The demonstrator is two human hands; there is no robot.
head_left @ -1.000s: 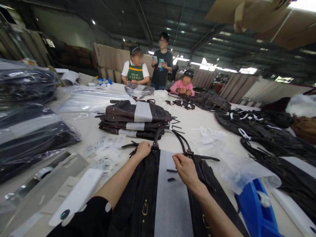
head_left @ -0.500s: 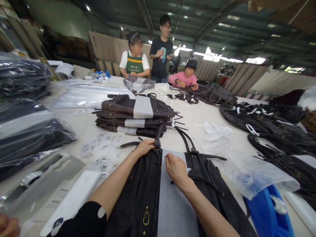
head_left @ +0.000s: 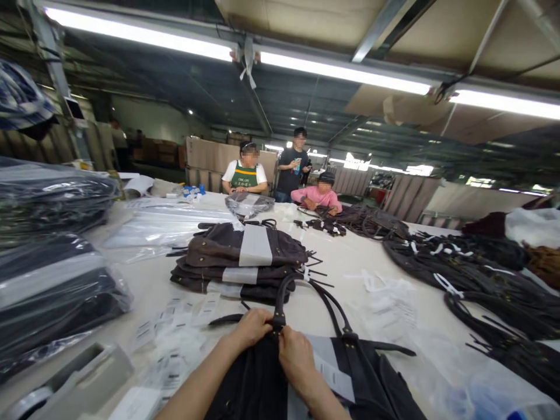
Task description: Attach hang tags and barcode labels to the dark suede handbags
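Note:
A dark handbag (head_left: 380,379) lies in front of me on the table, a grey paper band wrapped around its middle and its handles (head_left: 328,303) pointing away. My left hand (head_left: 252,328) is closed on the bag's top edge, just left of a handle base. Beside it, my right hand (head_left: 298,354) is curled, its fingertips pressed against the same handle base; whatever lies under them is hidden. A white printed tag (head_left: 336,378) rests on the band to the right of my right hand.
Beyond the handbag is a stack of banded bags (head_left: 256,245). Plastic-wrapped bags (head_left: 56,291) are on the left, near a grey tape dispenser (head_left: 83,379) and loose labels (head_left: 175,350). More dark bags (head_left: 503,309) lie right. Several people are across the table.
My right hand has moved left from above the grey band to the handle base, next to my left hand. A tag now shows on the band. The view has tilted upward.

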